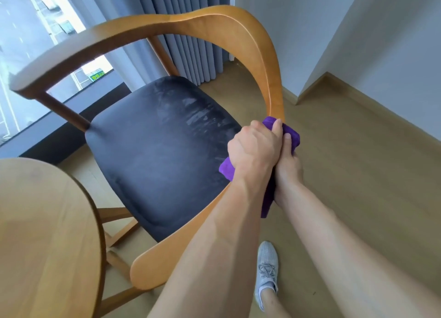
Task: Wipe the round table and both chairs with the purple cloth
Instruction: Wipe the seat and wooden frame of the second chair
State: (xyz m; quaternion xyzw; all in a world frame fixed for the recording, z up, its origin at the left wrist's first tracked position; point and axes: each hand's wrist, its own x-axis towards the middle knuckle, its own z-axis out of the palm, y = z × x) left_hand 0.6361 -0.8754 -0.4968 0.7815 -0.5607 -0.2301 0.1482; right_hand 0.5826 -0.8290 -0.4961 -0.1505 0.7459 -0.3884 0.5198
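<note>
Nearest to the camera, two bare forearms reach forward from the bottom edge, and between them a foot in a grey shoe [266, 273] stands on the wooden floor [358, 174]. At the lower left is a part of the round table [43, 234]. The two arms meet at the right side of the chair [272, 78], on its curved wooden rail. The left hand [254, 148] lies on top with its knuckles up, and its grip is closed around the purple cloth [292, 136] and the rail together. The right hand [287, 164] comes from below and outside; its fingers curl up onto the same cloth. The cloth wraps the rail, and one end hangs down. Farther away lies the dark seat [155, 150], then the grey curtain [186, 31] and the window [28, 31].
</note>
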